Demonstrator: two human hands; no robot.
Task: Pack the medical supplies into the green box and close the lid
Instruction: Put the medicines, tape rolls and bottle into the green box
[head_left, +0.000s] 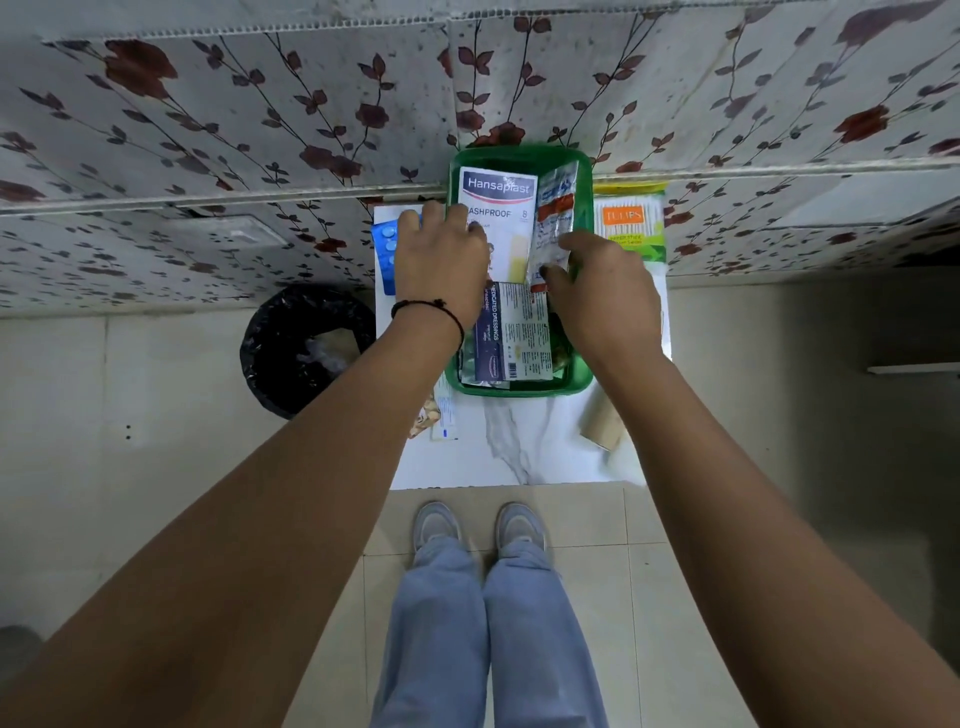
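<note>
Green box (582, 208) open on small marble table (519, 457), long axis running away from the person; Hansaplast pack (498, 202) and foil sachet (556, 208) lie lengthwise inside. L hand (441, 260) flat on the pack, fingers loose, gripping nothing; R hand (597, 291) pinches sachet's near end. Unpacked: swab pack (628, 218) just right of box, nearer R hand; blue blister strip (387, 249) left, by L hand. Lid not seen.

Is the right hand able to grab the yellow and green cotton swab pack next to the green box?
Probably yes. The yellow and green cotton swab pack lies on the white table just right of the green plastic box, with nothing on top of it. The right hand is close by, though its fingers are busy with a silver foil packet.
</note>
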